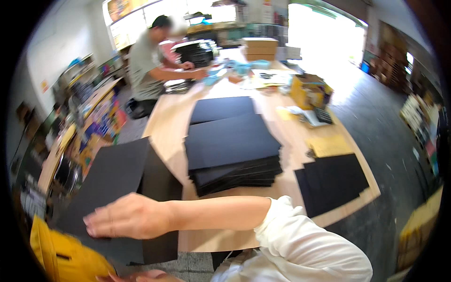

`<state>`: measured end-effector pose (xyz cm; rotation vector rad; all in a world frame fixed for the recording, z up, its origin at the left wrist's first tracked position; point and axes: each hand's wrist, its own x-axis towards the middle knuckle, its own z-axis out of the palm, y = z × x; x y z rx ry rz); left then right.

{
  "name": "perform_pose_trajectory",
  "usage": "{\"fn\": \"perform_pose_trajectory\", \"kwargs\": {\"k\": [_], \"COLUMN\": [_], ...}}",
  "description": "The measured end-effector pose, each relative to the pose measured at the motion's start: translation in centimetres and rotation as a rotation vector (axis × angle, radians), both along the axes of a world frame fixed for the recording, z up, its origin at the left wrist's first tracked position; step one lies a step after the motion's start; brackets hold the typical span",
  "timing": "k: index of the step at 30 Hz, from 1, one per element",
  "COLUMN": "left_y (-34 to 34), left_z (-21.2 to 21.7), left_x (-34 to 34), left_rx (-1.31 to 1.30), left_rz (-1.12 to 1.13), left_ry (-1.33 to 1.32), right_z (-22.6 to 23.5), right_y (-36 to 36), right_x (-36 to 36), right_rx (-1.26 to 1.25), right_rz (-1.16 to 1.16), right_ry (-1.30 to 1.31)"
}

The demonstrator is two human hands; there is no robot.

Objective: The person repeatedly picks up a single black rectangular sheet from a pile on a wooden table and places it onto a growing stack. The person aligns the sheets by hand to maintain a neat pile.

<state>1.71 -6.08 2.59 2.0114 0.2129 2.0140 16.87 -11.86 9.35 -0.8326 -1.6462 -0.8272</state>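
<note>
My right hand (129,218) reaches across to the left, palm down, with its fingers stretched out flat on a large black sheet of board (112,164). The sheet lies partly over another dark panel (159,192) at the table's left side. At the lower edge, only a piece of my left hand (150,276) shows, near the black sheet's near edge; its fingers are mostly cut off. Beyond my right forearm, a thick stack of black boards (230,143) sits mid-table, its layers unevenly lined up. To the right lie several smaller black sheets (333,183), overlapping.
Yellow fabric (66,251) is at the lower left. On the wooden table (159,115) are a yellow box (310,91), a calculator (322,115) and brown cartons (260,49). A co-worker (148,66) handles things at the table's far left. Cluttered shelving (94,105) lines the left.
</note>
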Motion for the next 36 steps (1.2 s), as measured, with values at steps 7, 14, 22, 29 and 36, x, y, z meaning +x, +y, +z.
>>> {"fn": "perform_pose_trajectory", "kwargs": {"k": [7,14,22,29,36], "left_y": [-6.6,-20.7,-33.0,-38.0,-39.8], "left_z": [-5.7,-9.0,-14.4,-17.0,-18.0], "left_x": [-0.5,3.0,7.2,10.2,12.5], "left_rx": [0.079,0.115,-0.291,-0.977,-0.921], "left_rz": [-0.674,-1.339,-1.551,-1.681,-1.673], "left_ry": [0.233,0.695,1.251,1.204,1.138], "right_z": [1.3,-8.0,-13.4,-20.8,-20.1], "right_y": [-24.3,-52.0,-56.5,-58.5,-69.6], "right_x": [-0.1,-9.9,-17.5,-19.7,-17.7], "right_rx": [0.776,1.045,-0.378,-0.805,-0.626], "right_rz": [0.221,-0.730,-1.734,-1.436,-2.218], "right_ry": [1.215,1.014,0.359,0.842,1.711]}}
